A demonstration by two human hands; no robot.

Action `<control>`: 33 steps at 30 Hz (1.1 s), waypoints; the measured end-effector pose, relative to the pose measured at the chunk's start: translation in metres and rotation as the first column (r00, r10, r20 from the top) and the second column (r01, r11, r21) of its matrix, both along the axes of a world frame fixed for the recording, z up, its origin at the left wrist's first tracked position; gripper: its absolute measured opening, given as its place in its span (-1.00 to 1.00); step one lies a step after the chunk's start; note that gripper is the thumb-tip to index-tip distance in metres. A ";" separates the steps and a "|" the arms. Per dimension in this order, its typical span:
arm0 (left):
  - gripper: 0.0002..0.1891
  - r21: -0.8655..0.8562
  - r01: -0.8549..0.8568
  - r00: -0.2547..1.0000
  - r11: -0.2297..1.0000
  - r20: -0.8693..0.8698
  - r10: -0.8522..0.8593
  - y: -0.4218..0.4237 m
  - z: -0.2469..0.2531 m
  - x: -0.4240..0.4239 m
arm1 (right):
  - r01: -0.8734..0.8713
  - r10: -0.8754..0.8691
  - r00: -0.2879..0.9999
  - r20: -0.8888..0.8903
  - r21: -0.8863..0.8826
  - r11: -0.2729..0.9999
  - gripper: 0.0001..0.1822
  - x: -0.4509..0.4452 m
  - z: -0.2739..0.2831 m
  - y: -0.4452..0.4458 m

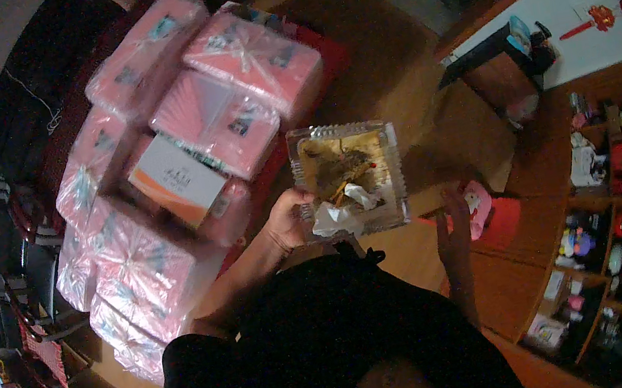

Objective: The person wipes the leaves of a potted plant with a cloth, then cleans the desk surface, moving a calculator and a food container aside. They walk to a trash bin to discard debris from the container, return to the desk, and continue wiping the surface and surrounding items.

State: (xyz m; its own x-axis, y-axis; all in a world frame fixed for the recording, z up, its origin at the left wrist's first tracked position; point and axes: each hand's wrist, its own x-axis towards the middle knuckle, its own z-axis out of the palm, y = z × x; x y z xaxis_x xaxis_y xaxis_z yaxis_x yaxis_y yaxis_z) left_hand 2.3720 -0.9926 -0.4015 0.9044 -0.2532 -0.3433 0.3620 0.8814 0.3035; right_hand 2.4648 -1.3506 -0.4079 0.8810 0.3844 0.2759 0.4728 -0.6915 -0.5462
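Note:
My left hand [288, 215] grips the left rim of a square clear glass ashtray [396, 179] with a ridged edge. Inside it lie dark debris [336, 160], a thin stick with a red tip [365, 170] and crumpled white tissue [337, 218]. My right hand [454, 216] hangs in shadow to the right with its fingers apart and nothing seen in it. Behind that hand, a pink item with a cartoon face [479, 208] rests on a red sheet [508, 219]; whether the fingers touch it cannot be told.
Several pink packs in clear plastic [140, 259] are piled on the left, around a white and orange box [175, 176] bearing writing. A wooden shelf unit [601, 210] with small items stands at right. Chairs [43, 288] line the far left. A dark bin-like object [504, 78] stands at upper right.

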 end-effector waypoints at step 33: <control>-0.59 -0.048 -0.368 0.928 0.929 -0.075 0.364 0.108 -0.094 0.649 | -0.221 0.235 0.651 -0.721 0.116 0.968 -0.19 0.823 -0.140 0.245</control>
